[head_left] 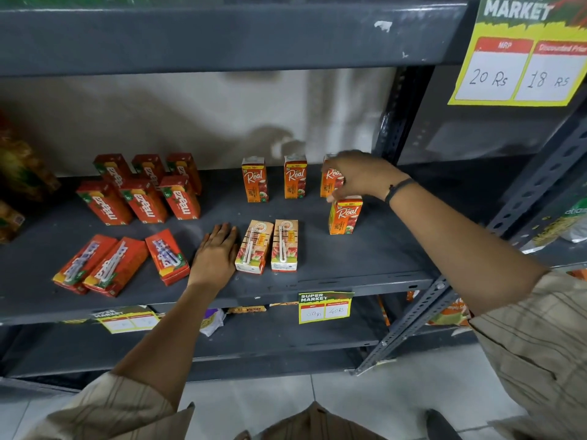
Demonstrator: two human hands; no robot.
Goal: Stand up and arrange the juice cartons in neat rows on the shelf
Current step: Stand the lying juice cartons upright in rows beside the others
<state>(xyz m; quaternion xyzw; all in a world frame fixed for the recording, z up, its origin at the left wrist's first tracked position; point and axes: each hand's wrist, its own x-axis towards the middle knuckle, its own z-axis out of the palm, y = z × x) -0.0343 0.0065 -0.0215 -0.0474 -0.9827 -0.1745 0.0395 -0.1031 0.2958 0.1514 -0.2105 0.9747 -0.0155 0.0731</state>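
Head view, dark grey shelf (pixel 365 258): left hand (pixel 216 252) flat and spread on the shelf board, fingers together, gripping nothing, just beside the nearer of two Real cartons lying on their backs (pixel 252 247), straws up. Right hand (pixel 355 176) reaching to the back right, fingers curled over the top of an upright Real carton (pixel 328 182); grip partly hidden, so impossible to tell whether pinching or merely touching. Directly below that hand, another upright Real carton (pixel 344 215), standing alone in front. Two more upright Real cartons (pixel 255 179) in the back row to the left, spaced apart.

Further left, six Maaza cartons upright (pixel 143 192) in two close rows of three, leaning in the wide-angle lens. In front of them, three Maaza cartons lying flat (pixel 117 265), angled unevenly near the shelf edge.

Around: yellow price tag (pixel 325 308) on the shelf lip, a larger price sign (pixel 521 71) reading 20 Rs and 18 Rs at upper right, slotted metal upright (pixel 409 331) on the right, striped beige sleeves (pixel 540 328) at the bottom corners.
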